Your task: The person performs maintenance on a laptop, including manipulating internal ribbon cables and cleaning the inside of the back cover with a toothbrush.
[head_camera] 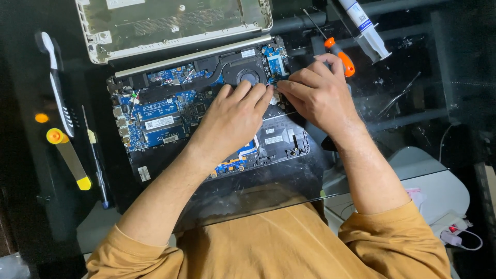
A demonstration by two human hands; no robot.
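Open laptop point(206, 108) at centre of glass surface point(413, 103), board exposed. Left hand point(232, 116) and right hand point(318, 95) meet at 1 o'clock beside fan point(248, 75), fingertips pinched together on tiny part; what exactly, cannot tell. Likely light, fragile: hold edges, gentle force. Screwdriver point(338, 54) just behind right hand.

Mustard-yellow sleeves point(398, 232) pushed up, bare forearms and hands point(235, 116).

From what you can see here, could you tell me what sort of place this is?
Probably an electronics repair bench: an opened laptop with its circuit boards bare, its removed bottom cover set behind it, and a screwdriver and syringe close by.
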